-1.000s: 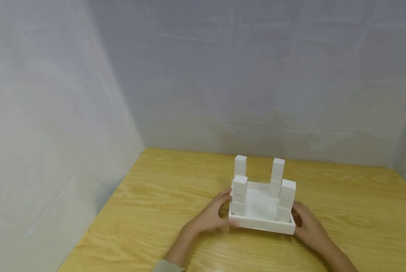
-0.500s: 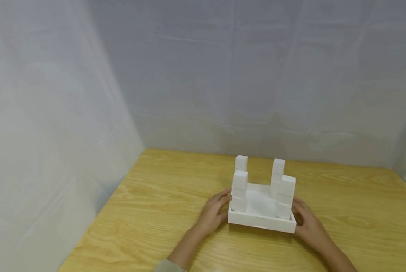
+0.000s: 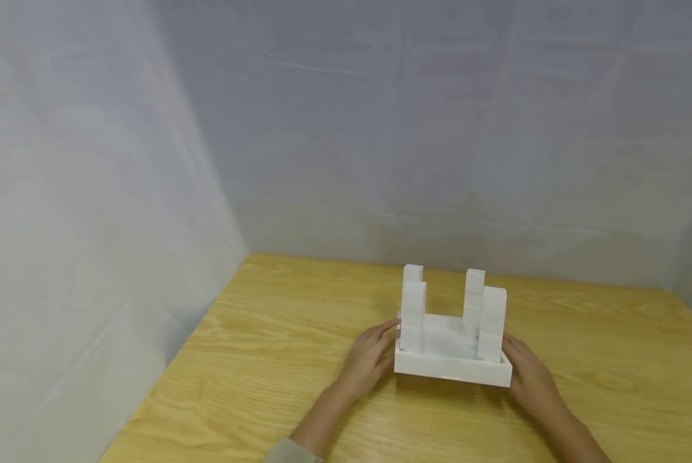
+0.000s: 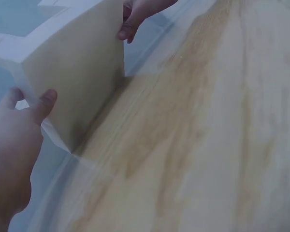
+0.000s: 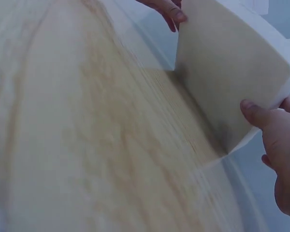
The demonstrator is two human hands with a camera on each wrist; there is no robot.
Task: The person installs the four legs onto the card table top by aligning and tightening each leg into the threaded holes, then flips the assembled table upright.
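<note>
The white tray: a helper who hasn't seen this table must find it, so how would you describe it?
On the wooden table, look between the person's left hand and right hand. The white tray is the low, flat box they hold by its ends, with four white block towers standing at its corners.

1. A plain white tray (image 3: 451,370) carries four plain white block towers (image 3: 413,315).
2. The counter (image 3: 253,360) is pale yellow wood with darker brown grain streaks.
3. Pale grey-white sheeting (image 3: 381,128) forms the backdrop.
4. A beige sleeve (image 3: 291,452) edges the frame.
</note>
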